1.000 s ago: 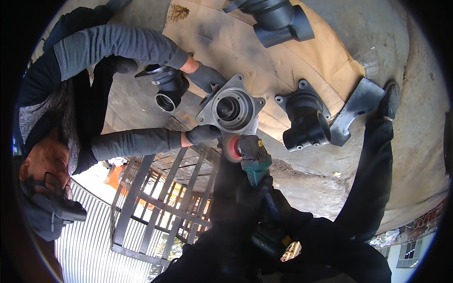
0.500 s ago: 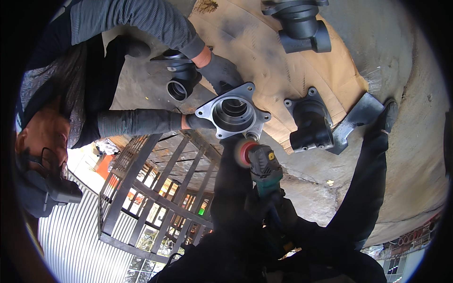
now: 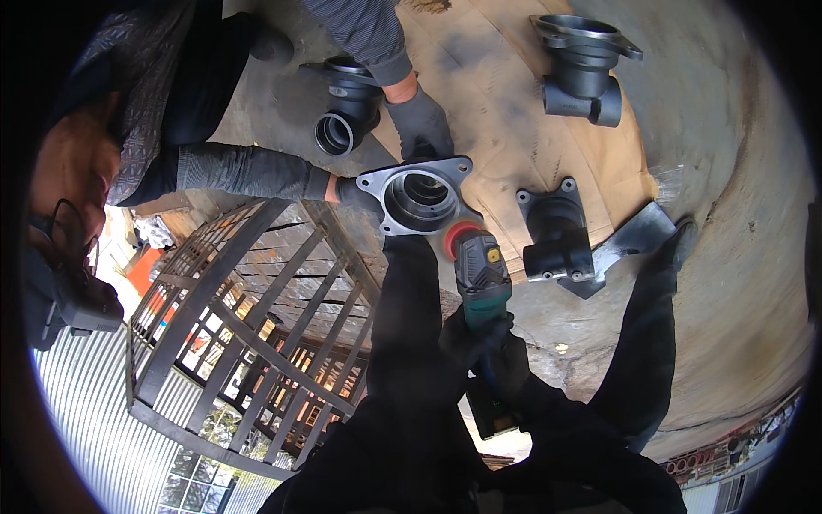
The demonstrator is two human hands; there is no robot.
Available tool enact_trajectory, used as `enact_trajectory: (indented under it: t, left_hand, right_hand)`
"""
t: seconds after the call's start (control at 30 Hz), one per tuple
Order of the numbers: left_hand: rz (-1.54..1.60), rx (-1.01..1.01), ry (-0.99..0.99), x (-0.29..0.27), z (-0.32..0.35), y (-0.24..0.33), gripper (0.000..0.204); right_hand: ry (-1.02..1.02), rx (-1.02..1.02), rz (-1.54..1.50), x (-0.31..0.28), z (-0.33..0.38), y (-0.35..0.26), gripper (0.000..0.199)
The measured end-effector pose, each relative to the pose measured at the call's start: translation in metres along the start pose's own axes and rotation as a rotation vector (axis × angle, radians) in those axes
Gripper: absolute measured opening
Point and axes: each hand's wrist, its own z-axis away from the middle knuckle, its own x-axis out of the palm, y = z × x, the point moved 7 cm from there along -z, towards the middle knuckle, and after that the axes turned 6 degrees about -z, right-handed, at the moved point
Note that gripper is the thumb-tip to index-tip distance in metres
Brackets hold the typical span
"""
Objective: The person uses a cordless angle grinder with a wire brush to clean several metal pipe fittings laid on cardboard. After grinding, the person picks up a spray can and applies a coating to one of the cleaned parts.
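Looking down, we see at the far left a co-worker in a grey patterned top crouched beside a dark metal grating frame (image 3: 240, 325). That person's gloved hand (image 3: 351, 193) grips the left edge of the bare grey square-flanged metal casting (image 3: 419, 195), and their other gloved hand (image 3: 421, 127) presses on its upper edge. Behind those hands a dark round pipe-shaped casting (image 3: 342, 120) lies on its side on the floor.

The flanged casting sits in the middle of the view, bore facing up, at the edge of a brown cardboard sheet (image 3: 505, 103) spread over the concrete floor. Just below and right of it, the red disc of our green and black angle grinder (image 3: 481, 274) touches the flange's lower right rim. Our gloved hands wrap the grinder's body low down, the left hand (image 3: 462, 336) and right hand (image 3: 507, 364) overlapping, fingers closed tight round it; which glove sits where is hard to make out.

Further right, a black flanged housing (image 3: 556, 236) rests on the cardboard, a flat dark metal plate (image 3: 629, 244) just beside it. Upper right, well apart, stands another dark flanged pipe casting (image 3: 589, 64).
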Motion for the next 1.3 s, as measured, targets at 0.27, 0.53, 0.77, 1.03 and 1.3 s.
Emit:
enact_trajectory:
  t: [0.27, 0.53, 0.77, 1.03, 1.3]
  left_hand:
    - [-0.097, 0.381, -0.214, -0.016, -0.044, -0.070, 0.053]
    - [0.864, -0.016, -0.265, -0.039, -0.059, -0.152, 0.051]
    - [0.981, 0.077, -0.270, -0.029, -0.094, -0.089, 0.040]
    - [0.370, 0.432, 0.056, -0.075, -0.063, 0.026, 0.044]
    - [0.504, 0.522, 0.074, -0.107, -0.060, 0.044, 0.035]
  right_hand:
    - [0.171, -0.099, 0.559, 0.010, -0.010, -0.012, 0.022]
    - [0.234, -0.220, 0.471, 0.051, -0.002, 0.014, 0.027]
    - [0.156, -0.299, 0.719, 0.028, -0.049, -0.001, 0.024]
    - [0.210, -0.283, 0.643, 0.032, -0.102, -0.007, 0.030]
    - [0.216, -0.416, 0.746, 0.063, -0.128, -0.026, 0.030]
